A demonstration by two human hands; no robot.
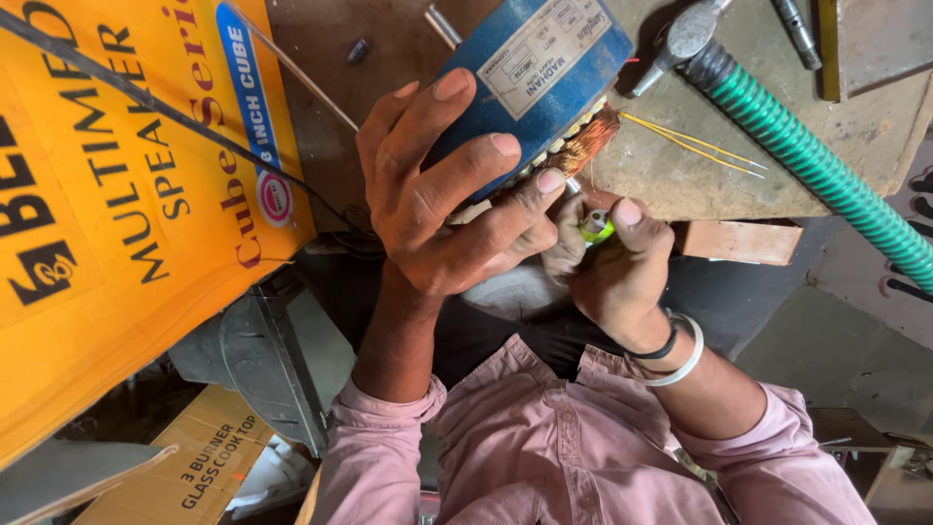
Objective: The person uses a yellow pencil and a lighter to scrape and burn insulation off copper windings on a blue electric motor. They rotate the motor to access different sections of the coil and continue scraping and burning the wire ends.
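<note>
An orange carton (117, 214) lies far left. The left hand (437, 194) clasps the blue motor housing (530, 73) on the bench edge — copper windings (588, 141) exposed. The right hand (607, 267) pinches a small yellow-green tool (595, 229), perhaps a lighter. Rightmost — a green hose (826, 175).

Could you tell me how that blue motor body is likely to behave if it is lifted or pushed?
The blue motor body looks metal with copper windings, so probably heavy. Its round shape may roll if released; the left hand steadies it.
</note>
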